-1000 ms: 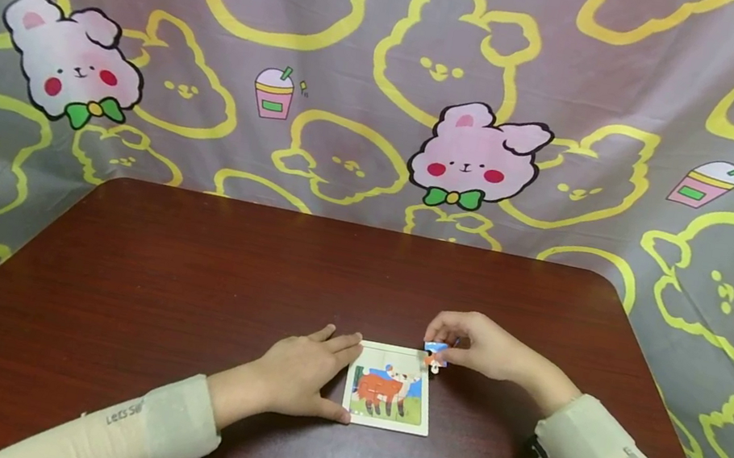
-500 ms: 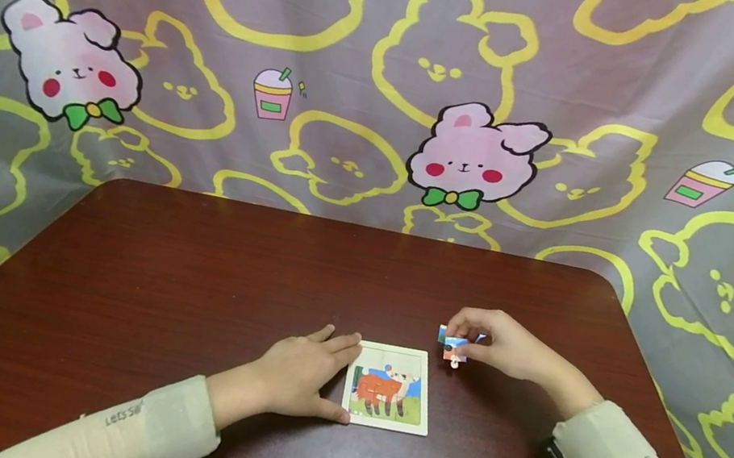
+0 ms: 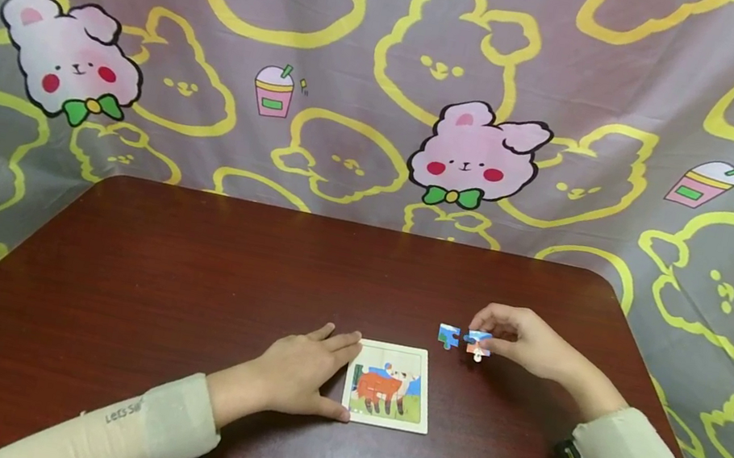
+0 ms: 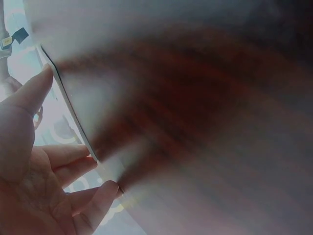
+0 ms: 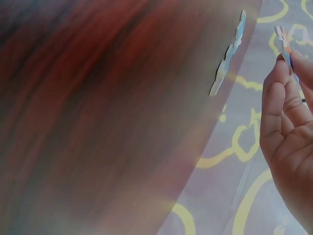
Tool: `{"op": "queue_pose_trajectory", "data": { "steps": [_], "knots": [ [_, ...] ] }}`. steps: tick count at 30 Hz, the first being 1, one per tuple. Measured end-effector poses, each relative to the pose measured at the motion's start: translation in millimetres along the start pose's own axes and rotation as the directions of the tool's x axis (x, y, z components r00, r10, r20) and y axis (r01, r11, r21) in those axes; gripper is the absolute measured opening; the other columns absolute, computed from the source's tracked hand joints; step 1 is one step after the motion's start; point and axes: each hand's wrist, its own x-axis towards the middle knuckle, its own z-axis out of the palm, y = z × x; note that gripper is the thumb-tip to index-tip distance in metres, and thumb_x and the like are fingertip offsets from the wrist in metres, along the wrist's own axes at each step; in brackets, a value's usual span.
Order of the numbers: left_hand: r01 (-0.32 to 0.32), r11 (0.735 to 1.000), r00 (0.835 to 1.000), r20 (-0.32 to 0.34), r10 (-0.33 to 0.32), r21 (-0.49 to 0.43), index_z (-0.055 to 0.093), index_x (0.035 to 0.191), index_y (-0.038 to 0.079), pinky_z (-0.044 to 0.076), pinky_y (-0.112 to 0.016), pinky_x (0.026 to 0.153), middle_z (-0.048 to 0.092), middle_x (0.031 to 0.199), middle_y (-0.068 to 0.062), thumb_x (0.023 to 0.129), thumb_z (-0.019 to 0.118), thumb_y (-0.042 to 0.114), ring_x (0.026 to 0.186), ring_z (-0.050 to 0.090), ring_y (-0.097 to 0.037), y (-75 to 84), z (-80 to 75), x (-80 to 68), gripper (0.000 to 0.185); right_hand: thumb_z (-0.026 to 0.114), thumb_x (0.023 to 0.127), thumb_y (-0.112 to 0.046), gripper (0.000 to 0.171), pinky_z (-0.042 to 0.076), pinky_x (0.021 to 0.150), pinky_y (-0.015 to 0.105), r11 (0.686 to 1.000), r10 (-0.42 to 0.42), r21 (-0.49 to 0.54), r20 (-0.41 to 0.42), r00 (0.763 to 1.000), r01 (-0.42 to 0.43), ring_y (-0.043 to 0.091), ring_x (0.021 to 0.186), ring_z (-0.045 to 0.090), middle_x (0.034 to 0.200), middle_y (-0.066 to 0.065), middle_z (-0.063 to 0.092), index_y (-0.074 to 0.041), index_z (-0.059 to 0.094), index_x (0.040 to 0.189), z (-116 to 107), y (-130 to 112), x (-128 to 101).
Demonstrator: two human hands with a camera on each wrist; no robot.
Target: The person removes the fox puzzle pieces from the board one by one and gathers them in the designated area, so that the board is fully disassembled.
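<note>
A small square puzzle board (image 3: 389, 385) with an orange animal picture lies near the table's front middle. My left hand (image 3: 330, 374) rests flat against the board's left edge, fingers straight; the left wrist view shows the left hand (image 4: 44, 166) along the board's edge (image 4: 68, 110). My right hand (image 3: 492, 334) hovers right of and beyond the board and pinches a blue-and-orange puzzle piece (image 3: 479, 343). A second blue piece (image 3: 448, 336) lies on the table just left of it. In the right wrist view the held piece (image 5: 282, 39) sits at my right hand's (image 5: 288, 73) fingertips, the loose piece (image 5: 227, 61) edge-on.
The dark red-brown table (image 3: 180, 286) has rounded far corners. A grey cloth (image 3: 396, 62) printed with yellow outlines and pink bunnies hangs behind it and drapes down both sides.
My right hand has moved right and away from the board's upper right corner with a piece. One blue piece now lies on the table to its left. The left hand has stayed put.
</note>
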Motion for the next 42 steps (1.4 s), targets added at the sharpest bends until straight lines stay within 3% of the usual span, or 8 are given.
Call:
{"op": "queue_pose_trajectory", "data": {
  "steps": [8,16,29,42],
  "knots": [
    [0.009,1.000,1.000,0.009,-0.009,-0.011,0.045,0.150,0.012,0.054,-0.048,0.097,0.041,0.158,-0.003,0.079,0.068,0.070,0.140,0.046,-0.039,0.5,-0.8,0.1,0.095,0.072,0.087,0.001,0.018,0.051,0.070,0.023,0.998,0.049,-0.027,-0.039,0.998,-0.050,0.008,0.074,0.062,0.084,-0.002,0.068,-0.006,0.067,0.103,-6,11,-10],
    [0.012,1.000,1.000,0.014,-0.012,-0.009,0.045,0.150,0.012,0.054,-0.049,0.096,0.040,0.159,-0.002,0.079,0.068,0.070,0.140,0.045,-0.038,1.0,-1.6,0.0,0.094,0.071,0.087,0.002,0.018,0.049,0.068,0.023,0.995,0.093,-0.017,-0.075,0.993,-0.094,0.006,0.077,0.060,0.087,0.006,0.067,-0.004,0.067,0.103,-16,19,-20],
    [0.012,0.999,1.000,0.019,-0.011,-0.036,0.044,0.151,0.011,0.051,-0.047,0.102,0.038,0.160,-0.004,0.080,0.068,0.069,0.143,0.042,-0.035,-1.7,-1.5,-0.3,0.095,0.068,0.088,0.004,0.018,0.048,0.063,0.023,0.984,0.179,0.016,-0.017,0.984,-0.179,0.009,0.069,0.060,0.080,0.006,0.064,0.002,0.065,0.106,-24,31,-23],
    [-0.007,0.998,0.999,0.034,0.009,-0.057,0.042,0.151,0.009,0.047,-0.045,0.108,0.037,0.161,-0.005,0.081,0.068,0.067,0.145,0.039,-0.034,-5.8,-2.6,-2.0,0.095,0.069,0.087,0.004,0.017,0.046,0.063,0.022,0.975,0.209,-0.075,0.013,0.978,-0.207,0.005,0.069,0.056,0.082,0.005,0.066,0.002,0.066,0.104,-26,33,-21]
  ]
}}
